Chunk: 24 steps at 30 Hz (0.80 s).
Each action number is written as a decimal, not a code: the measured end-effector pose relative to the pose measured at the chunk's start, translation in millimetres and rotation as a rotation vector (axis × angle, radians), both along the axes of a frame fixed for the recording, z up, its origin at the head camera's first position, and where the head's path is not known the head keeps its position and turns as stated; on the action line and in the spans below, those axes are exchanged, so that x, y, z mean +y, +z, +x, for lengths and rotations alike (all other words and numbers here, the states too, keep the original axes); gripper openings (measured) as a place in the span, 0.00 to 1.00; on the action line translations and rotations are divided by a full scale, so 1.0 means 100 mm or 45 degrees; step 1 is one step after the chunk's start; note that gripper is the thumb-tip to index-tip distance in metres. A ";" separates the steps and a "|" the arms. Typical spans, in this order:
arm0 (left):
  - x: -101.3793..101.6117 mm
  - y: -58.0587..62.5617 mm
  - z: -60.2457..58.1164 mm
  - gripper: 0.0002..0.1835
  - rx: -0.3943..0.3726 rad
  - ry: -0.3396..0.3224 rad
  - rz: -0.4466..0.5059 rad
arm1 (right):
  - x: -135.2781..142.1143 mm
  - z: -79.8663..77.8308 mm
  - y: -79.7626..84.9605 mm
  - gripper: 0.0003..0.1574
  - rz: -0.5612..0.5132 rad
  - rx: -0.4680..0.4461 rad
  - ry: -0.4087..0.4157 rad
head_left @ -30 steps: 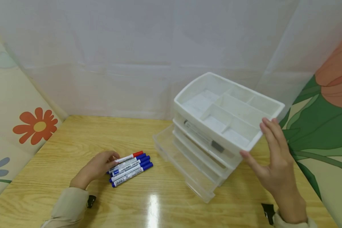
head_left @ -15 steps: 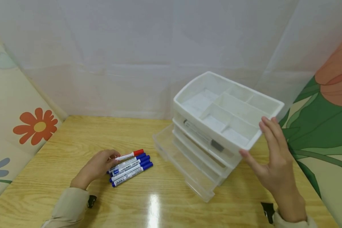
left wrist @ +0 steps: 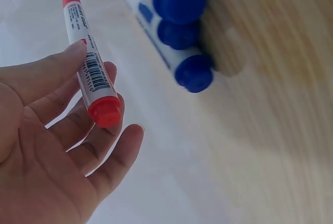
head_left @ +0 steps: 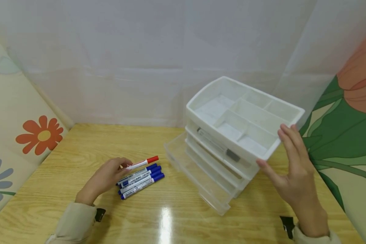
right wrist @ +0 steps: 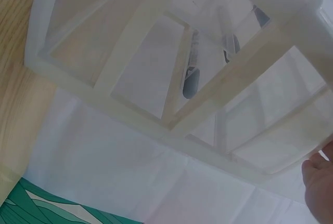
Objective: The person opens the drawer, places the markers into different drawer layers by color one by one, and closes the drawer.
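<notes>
My left hand (head_left: 105,178) pinches a red-capped whiteboard marker (head_left: 140,164) between thumb and fingers, its cap end pointing up to the right. In the left wrist view the thumb lies on the white barrel of the red marker (left wrist: 95,70). Just below the hand, several blue-capped markers (head_left: 141,181) lie side by side on the table. My right hand (head_left: 297,183) touches the near right top corner of a white plastic drawer organizer (head_left: 222,135), its fingers fairly straight and spread along the rim. Only its fingertips show in the right wrist view.
A clear lower drawer (head_left: 198,184) sticks out of the organizer toward the left front. A dark-capped marker (head_left: 232,156) shows inside an upper drawer. The organizer stands on a wooden table (head_left: 134,223), with a white sheet (head_left: 125,61) behind and flowered panels at both sides.
My left hand has lifted the red marker off the group of blue ones, up and slightly right. The right hand and organizer stay in place.
</notes>
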<state>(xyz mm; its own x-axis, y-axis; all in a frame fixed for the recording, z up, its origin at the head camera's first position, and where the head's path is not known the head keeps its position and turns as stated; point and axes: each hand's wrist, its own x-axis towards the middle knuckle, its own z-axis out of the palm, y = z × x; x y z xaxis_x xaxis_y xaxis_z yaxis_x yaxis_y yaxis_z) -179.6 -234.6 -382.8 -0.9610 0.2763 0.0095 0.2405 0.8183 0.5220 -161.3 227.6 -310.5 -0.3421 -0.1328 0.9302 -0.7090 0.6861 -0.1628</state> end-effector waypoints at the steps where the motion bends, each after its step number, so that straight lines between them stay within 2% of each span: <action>1: 0.00 0.01 0.00 0.10 0.000 0.002 0.001 | 0.00 0.00 0.00 0.50 0.001 -0.001 -0.001; 13: 0.09 0.24 0.09 0.12 0.006 0.008 0.020 | -0.01 0.00 0.00 0.50 -0.003 0.008 0.001; 24: 0.16 0.37 0.21 0.10 0.124 -0.013 0.026 | -0.02 -0.02 0.00 0.50 0.000 0.001 0.004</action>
